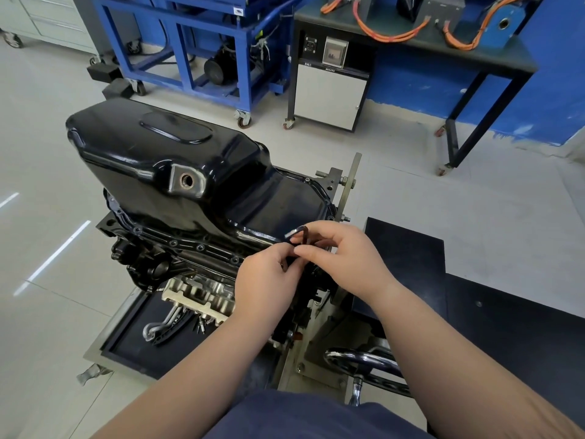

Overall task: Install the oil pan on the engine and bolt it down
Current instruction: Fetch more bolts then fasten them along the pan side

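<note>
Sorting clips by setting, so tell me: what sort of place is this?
Probably an automotive training workshop: an engine with its black oil pan on a stand, a blue wheeled frame, and orange cables on a bench.

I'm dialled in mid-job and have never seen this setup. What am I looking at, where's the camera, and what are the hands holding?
One picture, from a camera on the worker's head, looking down at their bare hands; no robot. The black tub is the oil pan, sitting on top of the engine, which is mounted on a stand. Small bolts line the pan's rim. The left hand and right hand meet at the rim's near corner, both pinching a small L-shaped key for turning bolts. Its lower end is hidden behind them.
</note>
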The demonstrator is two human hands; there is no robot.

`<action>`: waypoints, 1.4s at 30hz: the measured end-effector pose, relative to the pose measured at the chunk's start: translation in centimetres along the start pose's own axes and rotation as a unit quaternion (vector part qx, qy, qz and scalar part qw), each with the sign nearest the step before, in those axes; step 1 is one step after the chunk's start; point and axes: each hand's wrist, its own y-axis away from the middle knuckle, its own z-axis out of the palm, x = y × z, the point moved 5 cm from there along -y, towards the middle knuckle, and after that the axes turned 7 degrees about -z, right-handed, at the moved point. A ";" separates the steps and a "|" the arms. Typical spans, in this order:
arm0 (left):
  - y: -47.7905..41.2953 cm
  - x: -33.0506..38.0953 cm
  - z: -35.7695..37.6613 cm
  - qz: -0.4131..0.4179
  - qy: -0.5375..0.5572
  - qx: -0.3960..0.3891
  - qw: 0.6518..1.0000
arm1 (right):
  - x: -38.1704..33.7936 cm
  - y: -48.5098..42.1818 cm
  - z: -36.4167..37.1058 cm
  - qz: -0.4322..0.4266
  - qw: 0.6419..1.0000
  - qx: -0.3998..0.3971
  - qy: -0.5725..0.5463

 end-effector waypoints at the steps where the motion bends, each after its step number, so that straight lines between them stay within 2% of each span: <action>1: -0.1 0.0 0.0 0.000 0.005 -0.007 1.000 | 0.0 0.1 -0.1 -0.001 1.000 -0.016 -0.005; 3: -0.1 0.0 0.0 0.000 0.012 -0.014 1.000 | -0.1 0.2 -0.4 -0.004 1.000 -0.021 -0.009; 6: 0.0 0.0 0.3 0.016 0.010 -0.020 1.000 | 0.0 0.2 -0.8 -0.002 1.000 0.018 -0.006; 11: 0.0 0.1 0.3 -0.003 0.014 -0.019 1.000 | -0.1 0.2 -0.6 -0.008 0.997 0.073 0.026; 15: -0.2 0.2 0.4 -0.014 0.003 -0.027 1.000 | -0.1 0.3 -0.3 0.005 0.999 0.041 0.024; 20: -0.3 0.3 0.1 0.009 0.018 -0.029 0.999 | -0.3 0.2 -0.5 0.001 1.000 -0.022 0.009; 24: -0.1 0.3 0.2 0.021 0.022 -0.030 0.999 | -0.1 0.2 -1.0 0.007 0.999 0.028 0.015; 30: -0.1 0.0 0.4 -0.009 0.008 -0.016 1.000 | 0.0 0.3 -0.5 0.005 0.995 0.092 0.031; 32: -0.1 0.0 0.4 -0.008 0.009 -0.012 1.000 | 0.1 0.3 -0.3 0.016 0.996 0.089 0.026; 38: 0.0 0.2 0.3 0.008 0.023 -0.028 0.999 | -0.3 0.5 -0.5 0.001 1.000 0.004 -0.011; 42: 0.1 0.2 0.5 0.008 0.027 -0.024 0.999 | -0.2 0.4 -0.9 0.005 0.999 0.040 0.011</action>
